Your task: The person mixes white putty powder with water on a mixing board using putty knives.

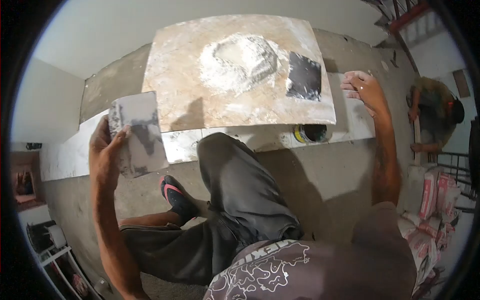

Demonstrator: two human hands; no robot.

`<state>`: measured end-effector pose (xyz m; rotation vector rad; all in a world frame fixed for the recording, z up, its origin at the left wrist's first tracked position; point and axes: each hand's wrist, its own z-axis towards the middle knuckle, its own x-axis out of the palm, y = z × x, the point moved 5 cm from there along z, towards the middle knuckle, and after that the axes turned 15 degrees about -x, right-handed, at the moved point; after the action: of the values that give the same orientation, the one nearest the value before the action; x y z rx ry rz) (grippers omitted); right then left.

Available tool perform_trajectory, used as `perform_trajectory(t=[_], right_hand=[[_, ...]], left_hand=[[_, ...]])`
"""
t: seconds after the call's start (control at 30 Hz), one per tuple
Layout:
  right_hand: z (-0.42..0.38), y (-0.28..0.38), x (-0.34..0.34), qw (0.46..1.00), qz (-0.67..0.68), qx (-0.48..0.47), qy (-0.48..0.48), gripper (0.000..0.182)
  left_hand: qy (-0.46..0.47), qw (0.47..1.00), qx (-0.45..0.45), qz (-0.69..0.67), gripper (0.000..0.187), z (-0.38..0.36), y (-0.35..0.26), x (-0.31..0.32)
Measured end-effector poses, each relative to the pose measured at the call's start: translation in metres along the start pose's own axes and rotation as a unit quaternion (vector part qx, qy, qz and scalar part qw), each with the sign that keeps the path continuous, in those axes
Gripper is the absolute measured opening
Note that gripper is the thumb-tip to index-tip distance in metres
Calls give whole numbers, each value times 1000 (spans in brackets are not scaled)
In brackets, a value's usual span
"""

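Observation:
My left hand (107, 150) grips a flat rectangular grey plate (142, 135) by its left edge, thumb across the face. Dark smears mark the plate. To its right is a large tan board (260, 107) bearing a heap of white powder (239, 62) with a hollow in its top. A dark square sheet (305, 75), dusted white, lies on the board near its right edge. Just off that edge, my right hand (364, 90) hangs in the air, holding nothing visible. Its fingers are loosely stretched out and whitened at the tips.
Beneath the board's front edge stands a round dark container (311, 133) on a white-tiled ledge (65, 155). Another person (435, 112) bends at the far right, above red-and-white bags (432, 200). A white rack (60, 255) stands at the lower left.

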<state>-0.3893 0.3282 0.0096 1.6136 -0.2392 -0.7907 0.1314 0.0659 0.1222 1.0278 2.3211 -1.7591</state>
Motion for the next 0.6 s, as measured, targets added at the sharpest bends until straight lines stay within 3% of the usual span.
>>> perform_trajectory(t=[0.1,0.13,0.17,0.2,0.23,0.33,0.37,0.47,0.5,0.53,0.57,0.6], right_hand=[[-38,-59,-30,995,-9,71,-76,32],[-55,-73,-32,985,-85,114,-100,27],[-69,-126,-38,993,-55,65,-81,26],[-84,-167,-41,995,-99,-13,4,31],[-98,-210,-22,983,-181,-6,9,36],[-140,-215,51,959,-251,96,85,53],[-152,-210,71,970,-228,58,57,57],[-161,-215,104,968,-237,66,49,61],[-157,-215,110,962,-254,85,58,61],[-153,-228,111,946,-319,-25,41,56],[-149,-241,110,943,-330,-13,46,54],[-145,-251,110,939,-340,-1,51,52]], left_hand=[[-5,999,-33,6,63,0,1,-5],[-8,999,-33,16,65,-1,2,-7],[-16,1000,-21,11,59,-2,1,-5],[-27,1000,-10,6,54,-4,0,-3],[-41,999,2,0,48,-5,-2,-4],[-44,999,-2,12,50,-4,-1,-1],[-47,999,-6,17,49,-5,-1,-1],[0,999,-37,37,63,4,7,-5],[4,999,-34,37,61,4,6,-5],[7,999,-32,36,59,2,3,-1],[8,999,-29,35,57,-1,0,4],[-14,1000,-3,21,40,-8,-10,13]])
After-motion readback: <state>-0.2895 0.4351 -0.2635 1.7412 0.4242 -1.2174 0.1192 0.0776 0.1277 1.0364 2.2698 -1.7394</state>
